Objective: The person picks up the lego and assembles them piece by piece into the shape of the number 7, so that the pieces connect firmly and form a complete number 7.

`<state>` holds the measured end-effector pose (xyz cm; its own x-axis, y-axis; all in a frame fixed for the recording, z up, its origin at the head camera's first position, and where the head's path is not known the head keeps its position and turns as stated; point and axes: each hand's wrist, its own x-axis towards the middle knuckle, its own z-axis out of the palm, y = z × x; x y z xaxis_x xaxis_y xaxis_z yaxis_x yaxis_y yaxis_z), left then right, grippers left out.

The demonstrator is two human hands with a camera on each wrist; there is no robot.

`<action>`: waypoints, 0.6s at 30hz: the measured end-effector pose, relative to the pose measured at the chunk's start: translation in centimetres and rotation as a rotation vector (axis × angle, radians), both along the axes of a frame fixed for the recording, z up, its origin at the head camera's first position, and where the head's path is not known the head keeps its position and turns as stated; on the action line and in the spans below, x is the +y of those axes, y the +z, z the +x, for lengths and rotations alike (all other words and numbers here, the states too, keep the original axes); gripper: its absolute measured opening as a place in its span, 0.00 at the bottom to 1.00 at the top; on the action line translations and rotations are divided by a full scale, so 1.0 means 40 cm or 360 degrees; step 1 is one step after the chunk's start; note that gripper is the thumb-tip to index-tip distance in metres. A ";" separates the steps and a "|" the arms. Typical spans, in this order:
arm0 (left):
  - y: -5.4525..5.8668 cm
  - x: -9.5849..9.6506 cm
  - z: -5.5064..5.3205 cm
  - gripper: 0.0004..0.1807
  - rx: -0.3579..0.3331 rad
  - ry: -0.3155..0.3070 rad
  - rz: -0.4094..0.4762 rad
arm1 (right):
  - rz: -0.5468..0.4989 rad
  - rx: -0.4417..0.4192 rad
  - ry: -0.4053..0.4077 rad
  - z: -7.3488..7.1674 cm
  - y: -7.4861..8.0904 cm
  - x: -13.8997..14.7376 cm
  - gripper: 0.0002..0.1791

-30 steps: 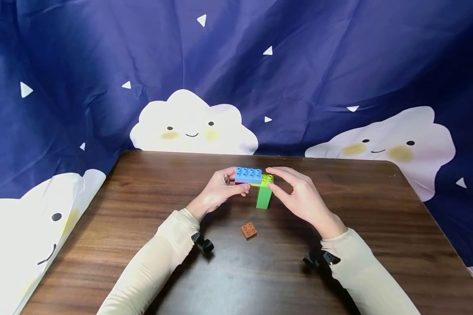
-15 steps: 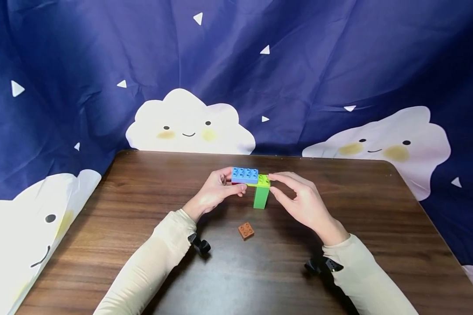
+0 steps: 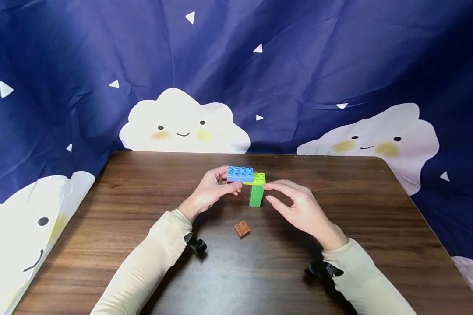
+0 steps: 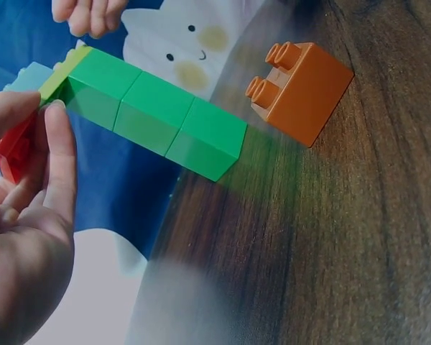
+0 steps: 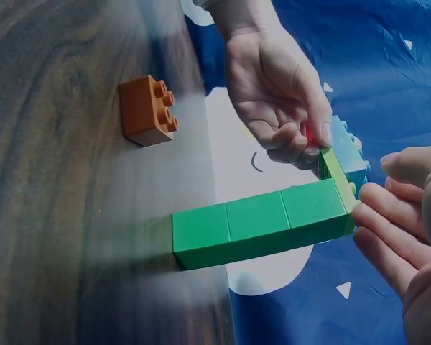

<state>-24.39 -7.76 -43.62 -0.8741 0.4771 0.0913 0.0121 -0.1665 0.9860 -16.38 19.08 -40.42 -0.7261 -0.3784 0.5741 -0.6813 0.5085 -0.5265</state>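
My left hand pinches a joined structure of toy building bricks by its raised left end. That end has a blue brick on top of a lime plate, with a red brick underneath, partly hidden by the fingers. Below the plate's other end, a column of three green bricks stands upright on the table. Beside that end is my right hand, its index fingertip at the plate's edge and its thumb apart from the column. An orange-brown brick lies nearer to me, studs up.
The dark wooden table has its far edge behind the bricks. Beyond it hangs a blue curtain with white clouds and triangles. Black wrist cameras sit on both cuffs.
The right hand has drawn back from around the lime plate's end and moved slightly lower beside it. The left hand keeps its hold. The head view has shifted a little.
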 end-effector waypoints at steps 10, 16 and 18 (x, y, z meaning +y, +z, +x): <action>0.005 -0.002 0.001 0.22 0.0009 -0.0001 -0.0024 | 0.0124 -0.0115 0.0045 0.019 -0.023 -0.006 0.19; 0.007 -0.003 0.002 0.22 0.0028 0.0014 -0.0061 | 0.0150 -0.0152 0.0094 0.023 -0.040 -0.013 0.20; 0.005 -0.003 0.001 0.22 0.0030 0.0017 -0.0064 | 0.0152 -0.0175 0.0109 0.024 -0.046 -0.015 0.20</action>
<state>-24.37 -7.87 -43.40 -0.8774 0.4714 0.0888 0.0325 -0.1262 0.9915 -15.43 18.47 -42.25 -0.7533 -0.4783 0.4514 -0.6569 0.5141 -0.5515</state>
